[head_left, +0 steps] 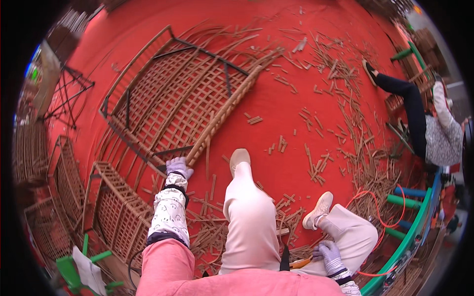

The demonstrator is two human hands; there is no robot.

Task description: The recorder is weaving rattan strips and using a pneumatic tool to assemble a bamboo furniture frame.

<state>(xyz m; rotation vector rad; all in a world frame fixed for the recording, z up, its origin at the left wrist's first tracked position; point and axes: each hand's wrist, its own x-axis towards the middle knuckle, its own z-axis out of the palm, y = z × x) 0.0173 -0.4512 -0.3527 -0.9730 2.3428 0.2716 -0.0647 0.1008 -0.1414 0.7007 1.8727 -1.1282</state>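
My left hand, in a pale lavender glove, closes round the near corner of a large woven rattan-like frame. The frame lies tilted on the red floor, with dark metal bars and long loose strips fanning out from its far side. My right hand, gloved alike, is low by my right thigh. Its fingers are curled at the end of an orange and black tool; the tool's kind is not clear, and my body partly hides it.
Cut strips litter the red floor. Smaller woven pieces stand at the left. An orange hose loops beside a green frame at the right. Another person sits at the far right.
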